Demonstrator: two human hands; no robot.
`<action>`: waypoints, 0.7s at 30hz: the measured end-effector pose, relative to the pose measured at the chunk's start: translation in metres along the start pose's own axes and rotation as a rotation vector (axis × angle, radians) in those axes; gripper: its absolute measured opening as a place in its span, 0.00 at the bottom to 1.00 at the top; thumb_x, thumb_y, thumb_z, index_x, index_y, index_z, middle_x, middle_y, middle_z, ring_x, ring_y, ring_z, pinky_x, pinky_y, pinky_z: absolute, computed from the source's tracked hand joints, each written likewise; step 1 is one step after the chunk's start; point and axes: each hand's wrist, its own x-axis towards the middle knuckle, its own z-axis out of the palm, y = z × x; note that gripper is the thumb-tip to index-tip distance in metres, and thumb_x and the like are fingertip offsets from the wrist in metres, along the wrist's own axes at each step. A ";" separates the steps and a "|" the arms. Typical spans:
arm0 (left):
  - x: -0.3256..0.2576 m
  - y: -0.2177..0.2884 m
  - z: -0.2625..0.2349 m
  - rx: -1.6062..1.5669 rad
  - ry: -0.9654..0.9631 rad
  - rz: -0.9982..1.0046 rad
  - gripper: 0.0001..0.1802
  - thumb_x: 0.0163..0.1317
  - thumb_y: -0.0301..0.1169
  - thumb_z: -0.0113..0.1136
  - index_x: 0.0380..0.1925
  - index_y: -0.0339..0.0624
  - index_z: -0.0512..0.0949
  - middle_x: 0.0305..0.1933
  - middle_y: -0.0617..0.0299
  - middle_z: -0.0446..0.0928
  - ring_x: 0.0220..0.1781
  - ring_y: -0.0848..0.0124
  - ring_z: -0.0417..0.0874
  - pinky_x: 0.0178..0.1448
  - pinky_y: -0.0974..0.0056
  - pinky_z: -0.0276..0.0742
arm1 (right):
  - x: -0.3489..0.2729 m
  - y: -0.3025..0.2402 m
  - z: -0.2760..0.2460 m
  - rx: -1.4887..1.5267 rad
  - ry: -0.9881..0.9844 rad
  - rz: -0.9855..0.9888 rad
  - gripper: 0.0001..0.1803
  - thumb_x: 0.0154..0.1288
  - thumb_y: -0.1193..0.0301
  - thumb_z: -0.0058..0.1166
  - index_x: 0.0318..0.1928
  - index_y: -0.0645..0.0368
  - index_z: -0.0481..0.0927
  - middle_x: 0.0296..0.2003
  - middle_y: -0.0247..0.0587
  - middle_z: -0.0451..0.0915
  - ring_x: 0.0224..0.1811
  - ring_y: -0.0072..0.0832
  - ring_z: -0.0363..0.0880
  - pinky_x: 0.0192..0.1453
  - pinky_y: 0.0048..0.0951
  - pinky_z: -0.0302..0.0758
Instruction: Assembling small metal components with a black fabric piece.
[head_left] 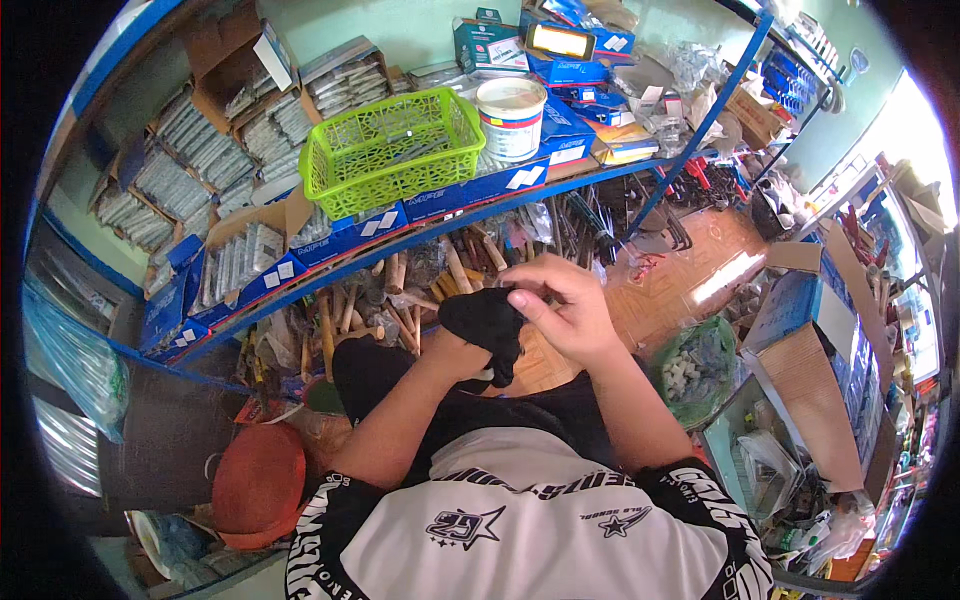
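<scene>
A black glove [487, 330] covers the left hand [480, 335], held up in front of the person's chest, just below the blue shelf [440, 228] that crosses the view. The gloved fingers are curled loosely downward; how far they are closed cannot be told, since the cloth hides them. The right hand [560, 305] is bare and touches the glove from the right, its thumb and fingertips [518, 297] pressed together in a pinch at the glove's upper edge. Both forearms come up from a black-and-white printed shirt [520, 530] at the bottom edge.

On the shelf, above and left of the glove, stands a bright green plastic basket [390, 150] with a latticed wall, and just right of it a white tub [511, 117] with a lid. Blue cardboard boxes [580, 70] are stacked behind and beside the tub. Under the shelf, directly behind the glove, lie wooden tool handles [400, 300] in a heap. Well left of the glove and lower down sits a round orange-brown lid [258, 482]. To the right of the glove, beyond the right forearm, a green mesh bag [695, 370] holds small pale pieces, with open cardboard boxes [800, 400] beside it.
</scene>
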 end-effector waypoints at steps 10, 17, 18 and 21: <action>0.003 0.004 -0.013 -0.142 -0.058 -0.326 0.10 0.59 0.29 0.61 0.40 0.39 0.79 0.36 0.54 0.80 0.39 0.63 0.83 0.41 0.60 0.77 | 0.013 -0.006 -0.003 -0.045 -0.241 0.039 0.10 0.62 0.75 0.62 0.44 0.60 0.82 0.32 0.39 0.78 0.31 0.25 0.77 0.36 0.30 0.74; -0.006 -0.010 0.004 -0.132 0.053 -0.313 0.15 0.58 0.28 0.63 0.45 0.37 0.77 0.42 0.47 0.79 0.46 0.52 0.81 0.47 0.54 0.75 | 0.010 -0.001 0.004 -0.384 -0.176 -0.104 0.16 0.54 0.76 0.65 0.45 0.56 0.80 0.38 0.42 0.78 0.40 0.41 0.79 0.42 0.36 0.76; -0.007 -0.013 0.004 -0.149 0.029 -0.287 0.17 0.58 0.28 0.63 0.47 0.37 0.76 0.45 0.47 0.78 0.48 0.52 0.80 0.49 0.54 0.75 | 0.009 -0.001 0.004 -0.416 -0.168 -0.081 0.17 0.53 0.76 0.65 0.45 0.56 0.79 0.38 0.43 0.78 0.42 0.44 0.78 0.45 0.39 0.76; -0.004 -0.013 0.004 -0.195 0.001 -0.280 0.17 0.57 0.27 0.62 0.47 0.40 0.76 0.43 0.49 0.78 0.45 0.56 0.80 0.46 0.56 0.75 | 0.008 -0.002 0.005 -0.421 -0.105 -0.101 0.14 0.54 0.76 0.65 0.43 0.57 0.80 0.36 0.43 0.78 0.39 0.41 0.79 0.42 0.36 0.77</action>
